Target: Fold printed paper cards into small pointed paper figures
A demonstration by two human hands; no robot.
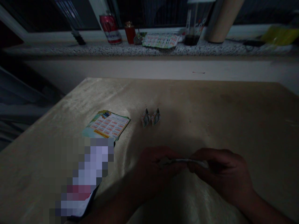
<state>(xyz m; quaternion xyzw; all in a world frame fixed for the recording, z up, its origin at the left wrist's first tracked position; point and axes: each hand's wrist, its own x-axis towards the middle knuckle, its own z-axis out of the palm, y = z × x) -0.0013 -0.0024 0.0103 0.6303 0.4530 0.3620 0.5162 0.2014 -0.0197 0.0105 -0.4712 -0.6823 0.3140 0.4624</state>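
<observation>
I look across a pale table point(233, 109) in a dim room, with the light strongest on the table's left part (it brings out a faint sheen). Behind the table I see a whitish wall point(149, 68), and higher up, a speckled sill point(93, 49) under dark windows point(149, 12) with white frames point(96, 11).

The strip point(183, 160) is greyish white, the sill point(93, 50) speckled grey.

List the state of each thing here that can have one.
Left hand: pinching the paper
Right hand: pinching the paper
Paper: held edge-on
Folded pieces: side by side
Cards: stacked flat
Phone: lying flat, screen pixelated
Can: upright
Cup: upright, dark liquid at bottom
</observation>
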